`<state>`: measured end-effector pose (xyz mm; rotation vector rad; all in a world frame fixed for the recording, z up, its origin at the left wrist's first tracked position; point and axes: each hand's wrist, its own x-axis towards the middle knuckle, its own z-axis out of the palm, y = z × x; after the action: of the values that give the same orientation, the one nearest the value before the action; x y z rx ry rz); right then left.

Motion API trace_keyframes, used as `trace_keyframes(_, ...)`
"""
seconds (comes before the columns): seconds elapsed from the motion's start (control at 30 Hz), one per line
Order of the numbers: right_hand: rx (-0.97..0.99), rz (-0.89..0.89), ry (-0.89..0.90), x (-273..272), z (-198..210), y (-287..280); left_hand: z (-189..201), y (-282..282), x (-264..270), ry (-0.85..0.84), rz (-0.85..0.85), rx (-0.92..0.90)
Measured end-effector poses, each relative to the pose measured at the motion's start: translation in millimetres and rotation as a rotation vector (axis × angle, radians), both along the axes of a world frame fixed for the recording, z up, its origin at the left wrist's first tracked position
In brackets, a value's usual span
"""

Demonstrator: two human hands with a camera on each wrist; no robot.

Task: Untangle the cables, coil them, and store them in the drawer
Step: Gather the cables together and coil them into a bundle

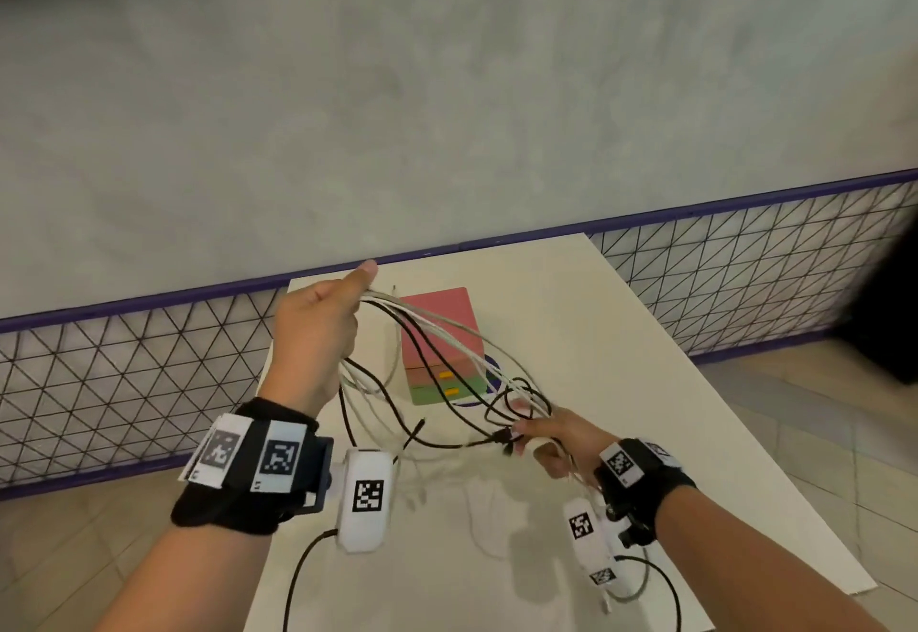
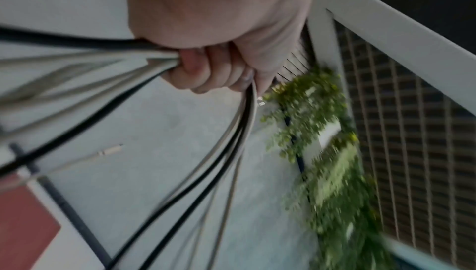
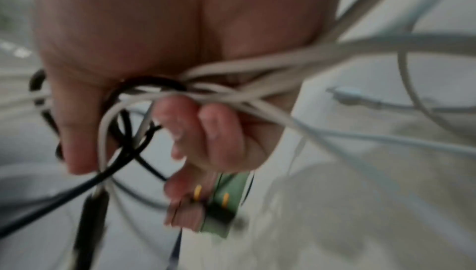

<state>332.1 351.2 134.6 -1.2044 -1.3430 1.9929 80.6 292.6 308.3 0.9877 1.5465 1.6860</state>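
A tangle of black and white cables (image 1: 447, 358) hangs in the air between my two hands above the white table (image 1: 621, 333). My left hand (image 1: 318, 328) is raised at the left and grips one end of the bundle in a fist (image 2: 206, 70), thumb up. Lower and to the right, my right hand (image 1: 541, 437) holds the other end, fingers curled round several strands (image 3: 206, 95) and a black plug (image 1: 501, 435). Behind the cables stands a small drawer unit (image 1: 439, 333) with a pink top, pink and green drawer fronts and yellow handles; both drawers look shut.
The table stands against a low mesh fence (image 1: 124, 373) with a purple rail, and a grey wall (image 1: 447, 85) rises behind it. Tiled floor (image 1: 819, 457) lies on both sides. Black leads from my wrist cameras trail over the near table edge (image 1: 298, 577). Green foliage (image 2: 322, 142) shows in the left wrist view.
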Motion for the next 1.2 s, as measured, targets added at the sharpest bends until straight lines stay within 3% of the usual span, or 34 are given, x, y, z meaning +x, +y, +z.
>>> trace_keyframes(0.1, -0.019, -0.146, 0.122, 13.5, 7.6, 4.9, -6.7, 3.1, -6.9, -0.009, 0.058, -0.048)
trace_keyframes(0.3, -0.211, -0.142, 0.483, 15.8, 30.3, 12.2, -35.1, 0.6, -11.8, 0.325, 0.088, -0.122)
trace_keyframes(0.47, -0.064, -0.190, 0.371, -3.5, 66.4, 24.0, -64.1, -10.1, -0.2, 0.528, 0.017, -0.154)
trace_keyframes(0.57, -0.044, -0.229, 0.326, -4.4, 66.7, 27.0, -71.8, -13.5, -6.3, 0.535, 0.040, -0.180)
trace_keyframes(0.73, -0.223, -0.714, 0.194, 28.3, 28.5, 43.4, -59.1, -19.9, -34.6, 0.394, 0.205, -0.131)
trace_keyframes(0.8, -0.326, -0.828, 0.131, 41.1, 10.3, 45.7, -53.9, -21.3, -37.2, 0.378, 0.225, -0.088)
trace_keyframes(0.97, -0.339, -0.827, -0.188, 61.5, -28.6, 49.5, -48.7, -18.0, -19.7, 0.389, 0.192, -0.054)
trace_keyframes(1.1, -0.326, -0.547, -0.382, 101.9, -44.8, 39.0, -44.8, -12.6, -34.3, 0.263, 0.262, -0.065)
trace_keyframes(1.2, -0.190, -0.531, -0.571, 108.1, -41.2, 21.9, -41.3, -11.0, -46.3, 0.163, 0.265, -0.082)
